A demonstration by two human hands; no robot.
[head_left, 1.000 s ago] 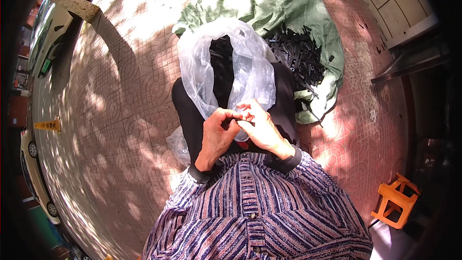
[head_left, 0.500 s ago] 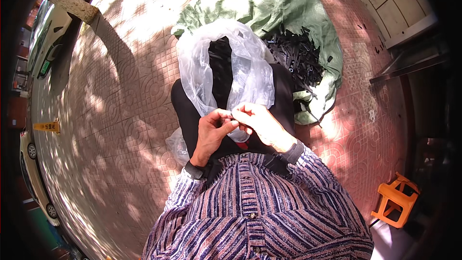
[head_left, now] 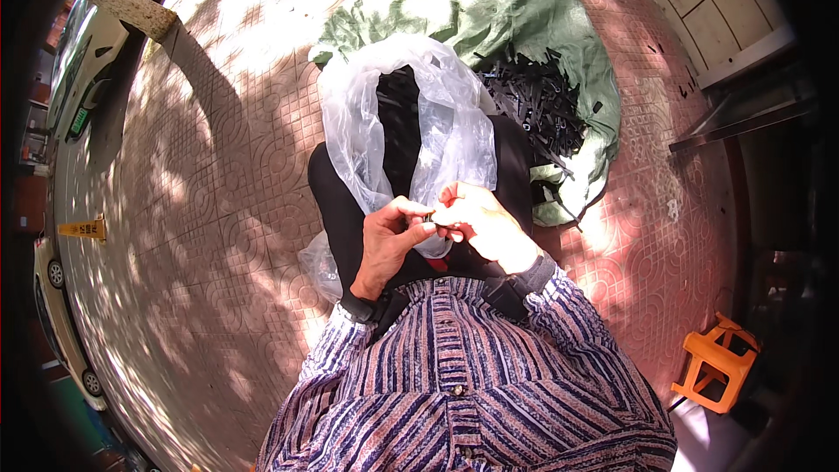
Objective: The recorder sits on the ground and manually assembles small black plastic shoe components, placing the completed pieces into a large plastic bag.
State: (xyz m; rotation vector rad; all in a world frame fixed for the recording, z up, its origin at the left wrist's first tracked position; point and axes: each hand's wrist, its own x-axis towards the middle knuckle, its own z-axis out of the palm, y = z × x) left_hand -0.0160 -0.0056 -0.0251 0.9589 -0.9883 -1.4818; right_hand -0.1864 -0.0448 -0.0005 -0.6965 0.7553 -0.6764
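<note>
Fingers (head_left: 418,210) of both our hands pinch one small dark piece (head_left: 433,224).
We hold it over the clear plastic bag (head_left: 398,122).

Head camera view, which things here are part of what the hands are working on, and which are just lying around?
In hand:
left hand and right hand, pinching a small dark piece between them
clear plastic bag, open just beyond the hands
pile of black pieces on the green cloth

Lying about:
orange stool
parked cars
stone block
</note>
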